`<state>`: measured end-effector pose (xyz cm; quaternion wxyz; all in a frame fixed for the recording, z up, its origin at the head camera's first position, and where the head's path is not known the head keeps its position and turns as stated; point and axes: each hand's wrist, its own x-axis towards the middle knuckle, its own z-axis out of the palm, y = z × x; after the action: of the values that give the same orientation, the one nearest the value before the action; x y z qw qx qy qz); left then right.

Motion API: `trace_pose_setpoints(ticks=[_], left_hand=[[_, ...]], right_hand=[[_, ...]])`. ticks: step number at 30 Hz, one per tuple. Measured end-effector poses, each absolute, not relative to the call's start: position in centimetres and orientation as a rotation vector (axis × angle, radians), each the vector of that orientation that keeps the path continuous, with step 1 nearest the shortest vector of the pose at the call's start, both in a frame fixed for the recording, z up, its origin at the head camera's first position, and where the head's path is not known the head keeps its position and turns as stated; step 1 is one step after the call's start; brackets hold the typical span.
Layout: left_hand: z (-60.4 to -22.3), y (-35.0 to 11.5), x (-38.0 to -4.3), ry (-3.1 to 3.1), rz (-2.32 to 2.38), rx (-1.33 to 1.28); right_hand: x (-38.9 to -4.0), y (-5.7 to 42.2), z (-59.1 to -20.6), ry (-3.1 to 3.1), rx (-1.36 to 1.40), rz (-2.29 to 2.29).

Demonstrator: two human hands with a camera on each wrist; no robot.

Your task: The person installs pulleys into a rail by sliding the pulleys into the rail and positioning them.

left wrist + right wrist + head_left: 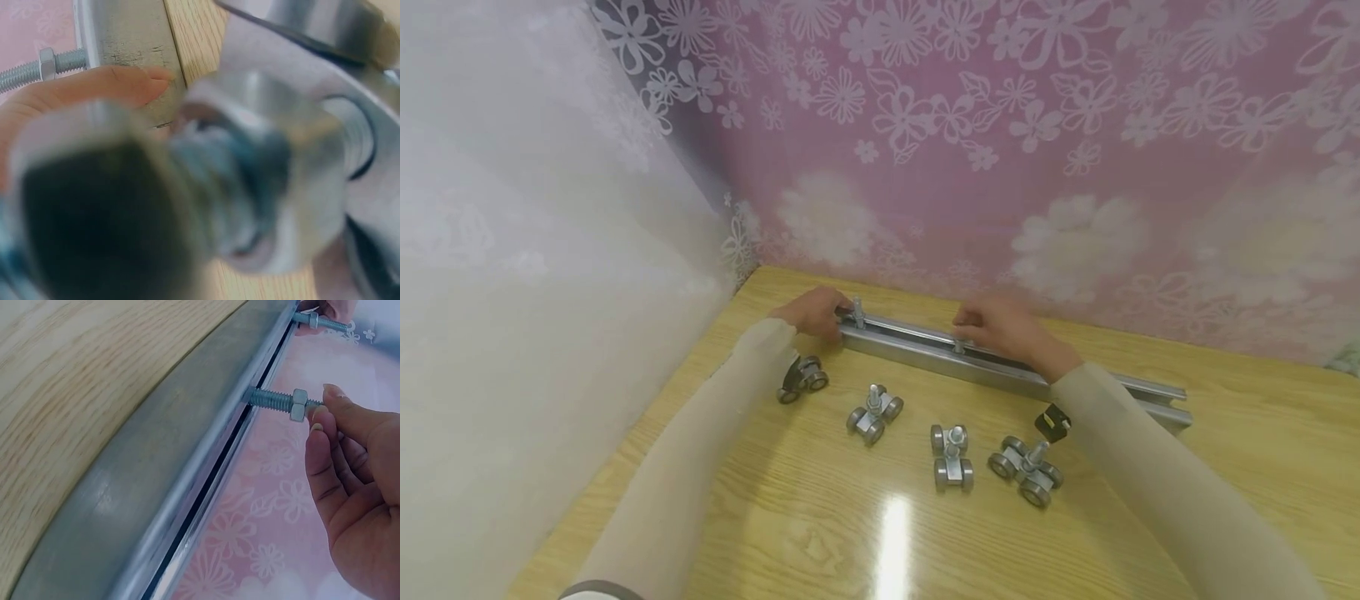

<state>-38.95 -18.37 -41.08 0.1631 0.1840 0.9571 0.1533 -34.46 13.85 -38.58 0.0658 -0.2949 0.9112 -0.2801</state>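
Observation:
A slotted metal rail (917,354) lies across the back of the wooden table. My left hand (814,313) grips its left end, with the thumb (119,85) along the near side in the left wrist view. Beside that hand a threaded bolt (858,313) stands up from the slot. Farther along, my right hand (1006,332) pinches the tip of another upright bolt (273,400) with a hex nut (299,404) on it. Whatever carries these bolts inside the rail is hidden.
Several four-wheeled rollers with bolts lie in front of the rail, among them one roller (874,412) and another roller (1026,471). A small black object (1052,423) sits by the right forearm. Floral-patterned pink fabric (940,167) hangs behind the table.

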Motion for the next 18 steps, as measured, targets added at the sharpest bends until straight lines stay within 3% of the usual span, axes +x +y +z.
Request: trace_pose_setpoints(ticks=[18], left_hand=[[-41.5,-18.4,-39.2,2.733,0.432,0.543]], right_hand=[[-35.5,11.3,-38.7,2.658,-0.878,-0.887]])
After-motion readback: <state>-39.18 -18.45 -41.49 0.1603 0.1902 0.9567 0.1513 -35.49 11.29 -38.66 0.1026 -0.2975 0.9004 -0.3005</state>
